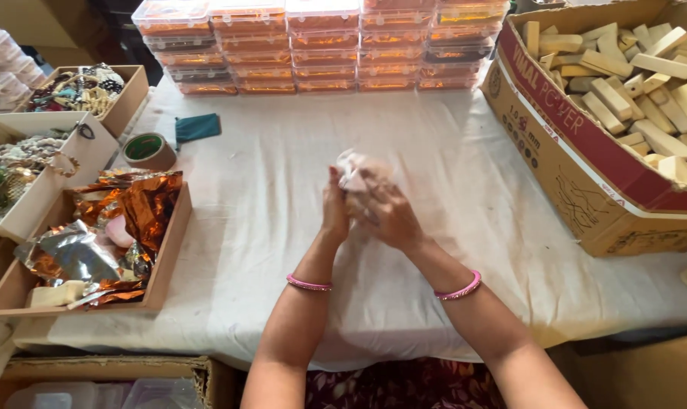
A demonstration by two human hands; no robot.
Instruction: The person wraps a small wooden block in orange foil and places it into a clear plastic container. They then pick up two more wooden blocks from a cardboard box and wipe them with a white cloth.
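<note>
Two forearms with pink bangles reach out over the table (283,250), and the left hand (334,206) and right hand (389,216) meet above its cloth, both closed around a small pale wrapped bundle (356,176), blurred, held between palms and fingers. Wrapping looks underway rather than finished, as the covering seems loose at the top. Left of them a wooden tray (165,265) holds copper foil sheets (143,201); a tape roll (148,150) sits beyond. Stacked clear boxes (321,45) line the far edge; a cardboard box of wooden blocks (631,68) stands right.
</note>
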